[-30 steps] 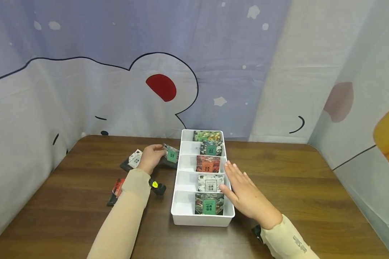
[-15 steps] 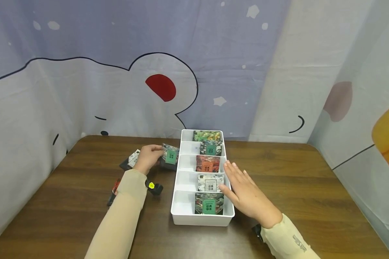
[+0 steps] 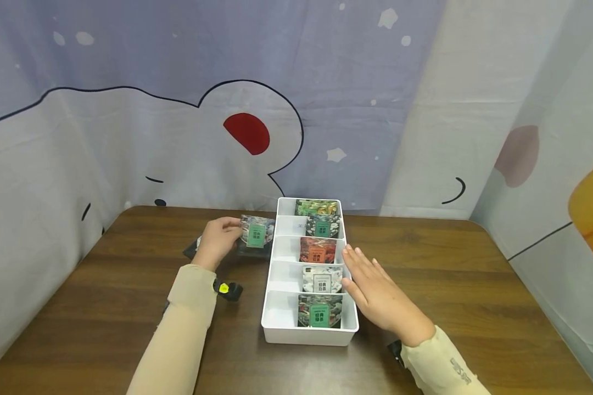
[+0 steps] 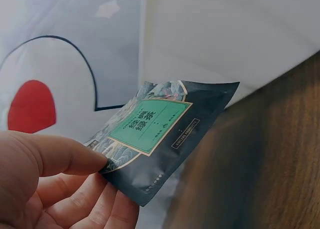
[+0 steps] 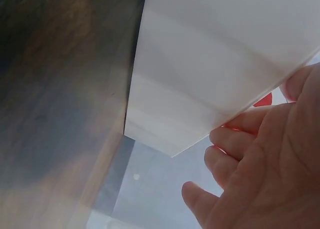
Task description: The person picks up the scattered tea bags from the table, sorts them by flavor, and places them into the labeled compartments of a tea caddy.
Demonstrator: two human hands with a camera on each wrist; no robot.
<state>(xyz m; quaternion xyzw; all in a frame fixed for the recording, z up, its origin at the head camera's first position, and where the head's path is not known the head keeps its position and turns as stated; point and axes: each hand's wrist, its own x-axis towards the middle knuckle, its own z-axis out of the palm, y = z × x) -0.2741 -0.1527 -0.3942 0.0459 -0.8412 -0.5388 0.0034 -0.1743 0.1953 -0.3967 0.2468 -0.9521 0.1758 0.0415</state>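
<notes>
My left hand [image 3: 218, 241] pinches a dark tea sachet with a green label [image 4: 155, 124] by its edge, thumb on top and fingers beneath. The sachet is held just left of the white divided tray [image 3: 279, 336]. Fingers straight, my right hand [image 3: 380, 293] rests against the tray's right rim; in the right wrist view its fingertips touch the rim. One sachet stands in each compartment: a yellow-green one [image 3: 316, 207], a dark one with a green label [image 3: 323, 225], a red one [image 3: 318, 250], a white one [image 3: 322, 279] and a green-labelled one [image 3: 319, 311] in front.
A dark sachet [image 3: 191, 249] lies on the wooden table [image 3: 425, 263], mostly hidden behind my left hand. Another dark corner shows beside my left sleeve. A printed curtain [image 3: 178, 142] hangs behind the table and along the right side.
My left hand has drawn slightly left and toward me with the green-labelled sachet, which has turned to face the head camera more. The right hand and tray stay almost still.
</notes>
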